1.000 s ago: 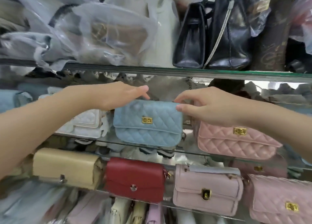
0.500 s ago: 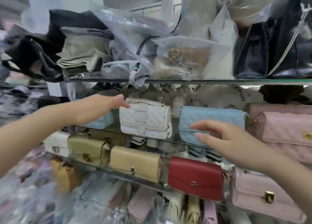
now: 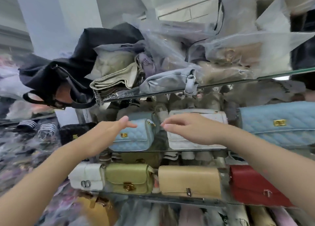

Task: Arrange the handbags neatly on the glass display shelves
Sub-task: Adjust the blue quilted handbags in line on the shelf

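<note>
Fingers (image 3: 129, 125) (relaxed, gripping nothing) hover: left hand (image 3: 109, 133) at the small blue handbag (image 3: 136, 139), right hand (image 3: 190, 132) over the white handbag (image 3: 214, 116).

Three glass shelves, one above another. Upper shelf (image 3: 221, 84): a slumped black bag (image 3: 68, 76), a folded khaki bag (image 3: 115, 77), a grey bag (image 3: 167, 81) and plastic-wrapped bags (image 3: 230, 55) — crowded and overlapping. Middle shelf (image 3: 187, 150): a small blue quilted bag (image 3: 134, 138), a white quilted bag (image 3: 187, 145) just beside it, and a larger blue quilted bag (image 3: 279, 127) at the right. Lower shelf (image 3: 170, 198): a white bag (image 3: 87, 178), a green bag (image 3: 129, 178), a beige bag (image 3: 189, 181) and a red bag (image 3: 252, 188) — a row, clasps facing out.
</note>
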